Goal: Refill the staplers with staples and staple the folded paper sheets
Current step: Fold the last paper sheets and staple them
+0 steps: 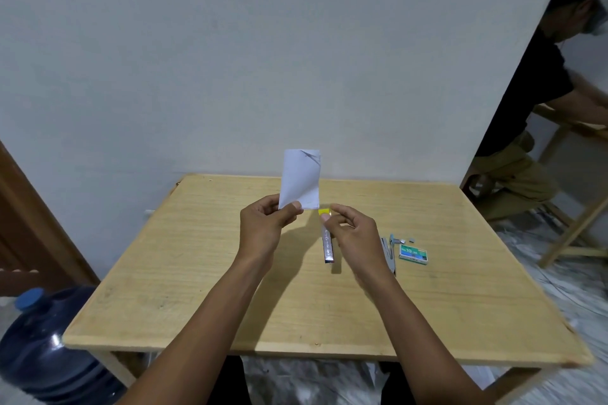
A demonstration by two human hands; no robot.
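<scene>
The folded white paper sheet (301, 179), light and limp, is pinched upright at its lower corner by the left hand (263, 223) above the wooden table (197, 273), while the stiff yellow-tipped metal stapler (328, 245) is gripped near its nose by the right hand (353, 233).

I have both bare forearms stretched forward from the bottom of the view, converging toward the middle, hands raised side by side and close together without touching. My left hand (266, 219) is turned palm inward, thumb up and pressed against the curled fingers in a pinch on a folded paper sheet (301, 179). My right hand (353, 232) sits slightly lower, knuckles toward me, fingers bent and thumb tucked in front, closed around a stapler (328, 245).
</scene>
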